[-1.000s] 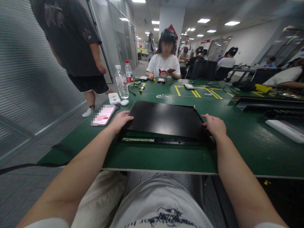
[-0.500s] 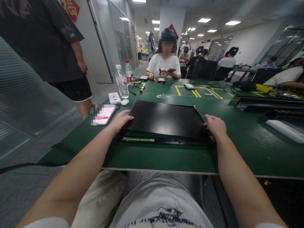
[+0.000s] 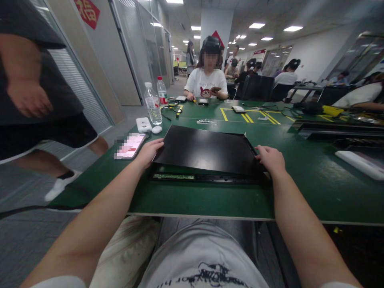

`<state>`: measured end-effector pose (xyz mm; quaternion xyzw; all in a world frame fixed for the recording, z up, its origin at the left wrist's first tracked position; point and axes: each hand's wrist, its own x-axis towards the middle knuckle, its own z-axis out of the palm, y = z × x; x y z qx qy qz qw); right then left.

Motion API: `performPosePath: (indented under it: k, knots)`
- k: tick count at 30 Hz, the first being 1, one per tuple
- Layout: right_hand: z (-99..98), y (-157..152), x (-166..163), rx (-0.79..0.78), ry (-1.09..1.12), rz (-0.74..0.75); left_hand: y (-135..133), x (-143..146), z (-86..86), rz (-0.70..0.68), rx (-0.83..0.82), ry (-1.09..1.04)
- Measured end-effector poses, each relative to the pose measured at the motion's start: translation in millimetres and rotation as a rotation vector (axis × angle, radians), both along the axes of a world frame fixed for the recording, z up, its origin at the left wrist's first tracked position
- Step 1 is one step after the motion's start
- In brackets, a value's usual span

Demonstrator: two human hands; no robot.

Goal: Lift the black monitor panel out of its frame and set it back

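A flat black panel (image 3: 207,150) lies tilted on a black frame with a green circuit strip (image 3: 174,176) showing along its near edge. My left hand (image 3: 150,153) grips the panel's left edge, fingers curled round it. On the panel's right edge sits my right hand (image 3: 271,158), its fingers bent over the corner. Both hands lift the near side a little above the frame. All of it lies on a green table (image 3: 195,198).
A phone (image 3: 130,146), a white box (image 3: 143,124), a white mouse (image 3: 157,129) and two water bottles (image 3: 153,104) stand at the left. A seated person (image 3: 207,80) faces me. Another person (image 3: 33,100) walks past on the left. Black frames (image 3: 339,132) lie at right.
The person on the left has walked closer along the aisle. My left hand has slid slightly forward along the panel's left edge. The panel has barely moved.
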<state>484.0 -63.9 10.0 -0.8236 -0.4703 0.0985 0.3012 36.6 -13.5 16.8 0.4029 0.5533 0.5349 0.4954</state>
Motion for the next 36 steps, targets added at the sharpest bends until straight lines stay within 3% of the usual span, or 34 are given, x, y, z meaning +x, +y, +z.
performPosePath:
  k: [16, 28, 36]
  knots:
    - [-6.5, 3, 6, 0.009, -0.015, 0.038, -3, 1, 2.2, -0.044, 0.007, 0.027]
    - [-5.6, 2, 4, 0.027, 0.011, 0.013, 5, -4, -9.6, -0.088, -0.002, 0.071]
    - [-1.7, 0, 0, 0.022, 0.011, 0.013, 0, -1, -3.2, -0.098, -0.039, 0.088]
